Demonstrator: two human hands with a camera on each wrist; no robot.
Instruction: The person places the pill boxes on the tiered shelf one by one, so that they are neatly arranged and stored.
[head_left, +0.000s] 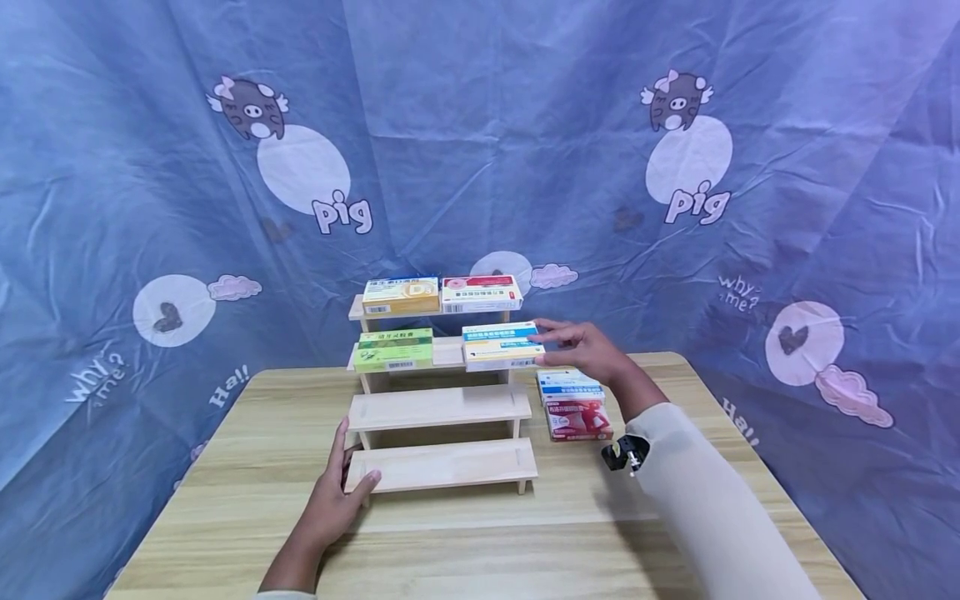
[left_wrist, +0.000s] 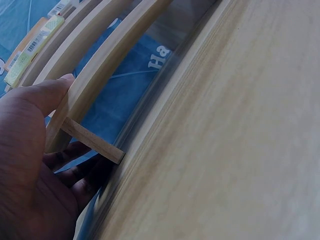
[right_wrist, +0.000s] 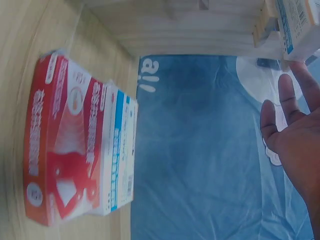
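Wood-grain tbl (head_left: 465, 546), poss. laminate, under rack (head_left: 440, 407); blue pig-print cloth (head_left: 495, 125) behind.

Blue pig-print fabric (head_left: 480, 125) hangs behind a pale wooden table (head_left: 465, 542).

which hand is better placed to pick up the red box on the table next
Likely the right hand: it is on the same side of the wooden rack as the red box, while the left hand grips the rack's opposite side.
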